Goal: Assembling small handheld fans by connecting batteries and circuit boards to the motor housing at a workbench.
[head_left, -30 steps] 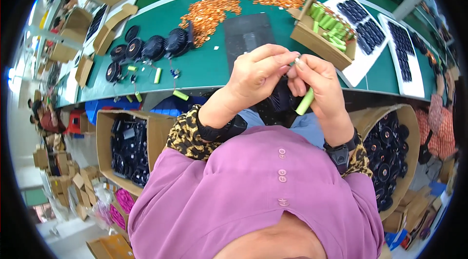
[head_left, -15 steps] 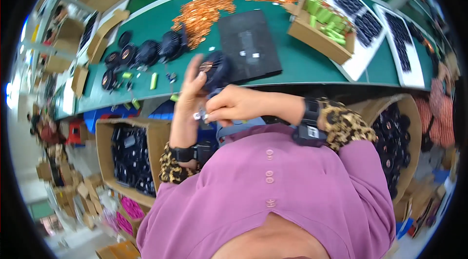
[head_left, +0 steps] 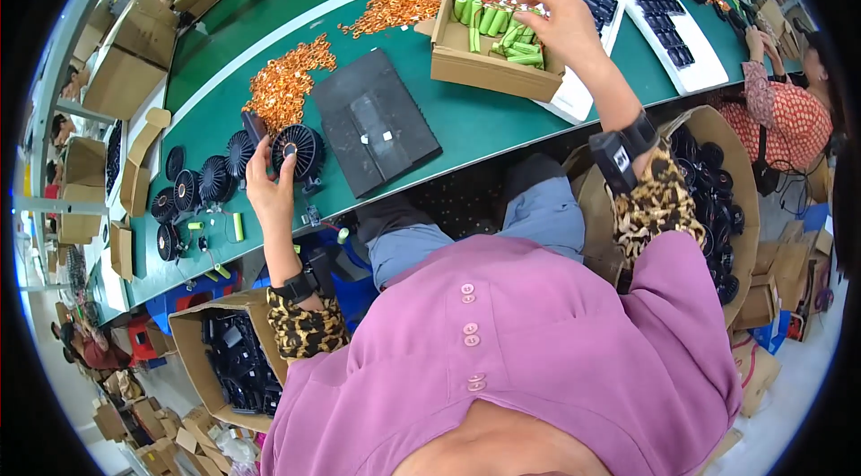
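Observation:
My left hand (head_left: 272,192) is closed round the left side of a dark round fan (head_left: 302,150), thumb across its front and fingers beside its rim. Thin wires with a small circuit piece (head_left: 312,215) and a green cell (head_left: 343,235) hang below it at the table edge. My right hand (head_left: 567,26) reaches over a small cardboard box (head_left: 489,73) of green cylindrical battery cells (head_left: 493,19). Its thumb and forefinger are apart at the cells, with nothing visible held between them. Several similar fans (head_left: 215,178) stand left of my left hand.
A flat black box (head_left: 377,122) lies on the green table (head_left: 448,140). Behind are piles of small orange parts (head_left: 285,82). White trays (head_left: 668,37) of dark parts sit at the right. Large cartons (head_left: 740,283) flank my legs. Another person (head_left: 773,122) is at far right.
My right hand has left the fan and moved forward and right to the box of cells. My left hand has carried the fan left, beside the other fans. The view has shifted.

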Demonstrator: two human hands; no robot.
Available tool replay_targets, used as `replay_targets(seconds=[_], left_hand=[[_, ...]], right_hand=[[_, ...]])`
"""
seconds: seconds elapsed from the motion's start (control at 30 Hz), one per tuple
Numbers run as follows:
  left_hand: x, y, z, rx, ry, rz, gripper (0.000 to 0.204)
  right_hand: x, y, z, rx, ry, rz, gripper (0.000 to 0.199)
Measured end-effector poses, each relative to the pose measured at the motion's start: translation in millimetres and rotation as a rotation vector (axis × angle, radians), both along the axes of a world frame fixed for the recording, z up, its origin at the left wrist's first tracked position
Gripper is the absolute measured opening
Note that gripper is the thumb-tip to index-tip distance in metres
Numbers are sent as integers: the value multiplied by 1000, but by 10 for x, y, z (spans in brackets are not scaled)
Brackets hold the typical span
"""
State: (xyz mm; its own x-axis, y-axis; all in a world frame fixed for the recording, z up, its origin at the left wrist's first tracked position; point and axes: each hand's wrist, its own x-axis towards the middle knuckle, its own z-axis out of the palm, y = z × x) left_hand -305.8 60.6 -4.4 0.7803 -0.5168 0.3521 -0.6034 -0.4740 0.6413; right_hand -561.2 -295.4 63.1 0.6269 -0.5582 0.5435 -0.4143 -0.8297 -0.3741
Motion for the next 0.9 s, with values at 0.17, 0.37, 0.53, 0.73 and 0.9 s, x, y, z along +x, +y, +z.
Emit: replay_targets(seconds=[0.17, 0.37, 0.53, 0.73, 0.9], left_hand=[[-130, -23, 20, 41, -290, -25, 47], [-245, -75, 138, 168, -534, -40, 50], [-355, -312, 197, 191, -723, -145, 43], [-222, -408, 7, 271, -840, -156, 37], [-419, -626, 187, 117, -715, -270, 28]], right_hand=[[187, -241, -339, -138, -4, 34, 16], [272, -293, -229, -78, -479, 159, 13], [148, -149, -2, 565, -1012, 247, 16], [-1201, 70, -226, 1038, -1618, 568, 11], [-3110, 274, -890, 1119, -1311, 138, 13]])
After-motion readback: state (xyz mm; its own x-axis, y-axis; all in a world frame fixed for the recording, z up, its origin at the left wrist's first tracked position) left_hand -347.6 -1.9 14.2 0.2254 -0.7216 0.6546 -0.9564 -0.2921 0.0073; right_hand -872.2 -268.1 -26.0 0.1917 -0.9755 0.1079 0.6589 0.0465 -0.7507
